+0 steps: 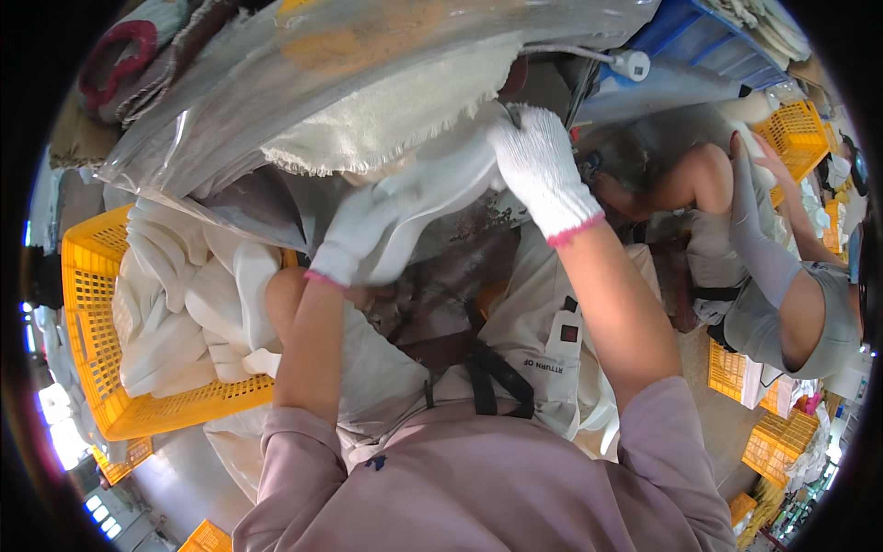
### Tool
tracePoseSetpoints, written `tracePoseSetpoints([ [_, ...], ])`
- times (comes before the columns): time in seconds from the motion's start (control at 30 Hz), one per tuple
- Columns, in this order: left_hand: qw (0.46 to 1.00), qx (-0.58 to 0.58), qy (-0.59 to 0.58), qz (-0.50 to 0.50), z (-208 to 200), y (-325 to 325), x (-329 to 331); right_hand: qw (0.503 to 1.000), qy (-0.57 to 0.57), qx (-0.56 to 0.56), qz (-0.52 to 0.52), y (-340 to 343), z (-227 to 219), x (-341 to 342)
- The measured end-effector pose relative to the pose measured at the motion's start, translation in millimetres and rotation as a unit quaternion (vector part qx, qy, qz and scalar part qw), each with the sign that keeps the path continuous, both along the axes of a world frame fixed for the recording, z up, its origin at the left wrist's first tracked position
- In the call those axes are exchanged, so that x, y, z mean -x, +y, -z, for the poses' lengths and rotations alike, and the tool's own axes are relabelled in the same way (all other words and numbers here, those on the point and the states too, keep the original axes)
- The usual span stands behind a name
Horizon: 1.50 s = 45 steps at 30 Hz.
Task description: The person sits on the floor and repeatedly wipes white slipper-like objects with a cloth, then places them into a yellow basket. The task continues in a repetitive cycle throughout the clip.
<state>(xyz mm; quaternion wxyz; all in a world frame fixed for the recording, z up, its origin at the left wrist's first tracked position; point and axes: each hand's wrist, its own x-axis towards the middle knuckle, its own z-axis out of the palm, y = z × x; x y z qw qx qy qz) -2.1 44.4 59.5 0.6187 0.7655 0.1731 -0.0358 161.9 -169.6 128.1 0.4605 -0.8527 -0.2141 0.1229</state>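
From my remote seat, through the head camera: both hands wear white knit gloves with pink cuffs. The right hand (541,166) is closed on the upper end of a long, curved white piece (452,184), back of the glove toward me, fingertips mostly hidden. The left hand (359,232) lies along the piece's lower stretch, blurred; I cannot tell whether its fingers are closed or loose. The piece slants between the gloves, above the wearer's lap and just below a fringed cream cloth (405,115). The cloth lies along the near edge of a bulky form wrapped in clear plastic sheeting (198,110). Just beyond the right hand, a white fitting (632,64) sits at the end of a slim pale stem. To the left of the left forearm I log a yellow basket (85,299) with slotted walls, heaped with smooth white pieces (216,299). Nearer the camera: a mauve shirt (497,478) with its sleeves ending near the elbows. Farther right, a co-worker in grey (782,331) sits with arms reaching forward. More yellow crates (777,446) stand on the floor behind, and a blue crate (681,37) shows at upper right.
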Motion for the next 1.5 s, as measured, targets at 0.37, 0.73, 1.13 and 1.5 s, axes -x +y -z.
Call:
tracePoseSetpoints([
  [0.37,0.869,0.374,-0.111,-0.305,30.9,-148.5,-105.8,0.981,-0.085,-0.056,0.166,-50.1,-29.7,95.4],
  [0.73,0.995,0.102,-0.015,-0.018,-13.4,-44.7,-3.5,0.992,0.056,-0.090,0.070,-0.1,17.8,-16.0],
  [1.13,0.826,0.556,-0.034,-0.087,7.6,-94.1,-30.8,0.830,-0.428,0.282,-0.220,-64.5,-16.6,111.2],
  [1.5,0.808,0.474,-0.157,-0.313,57.3,-44.4,-49.9,0.921,-0.332,0.121,-0.163,37.4,-4.7,123.7],
])
